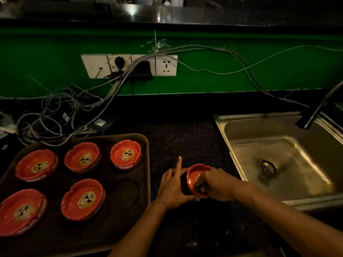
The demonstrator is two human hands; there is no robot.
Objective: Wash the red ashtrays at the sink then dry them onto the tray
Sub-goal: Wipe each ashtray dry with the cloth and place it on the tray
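Head view is showing both hands working over the black mesh mat (185, 138), between the brown tray (128, 210) on the left and the steel sink (278, 164) on the right. The left hand (171, 189) is cradling a red ashtray (194, 175) tipped on its side, thumb under it and forefinger sticking straight out, while the right hand (216, 184) is reaching into the bowl with its fingers bunched around something dark, likely a cloth, though it is too dim to be sure. Five ashtrays (84, 157) are already sitting upright on the tray, and a ring mark (126, 193) is showing at its near right spot. My read: this is looking like the last one being dried, with only its placing left. The black faucet (311, 115) is hanging over the sink, no water visibly running.
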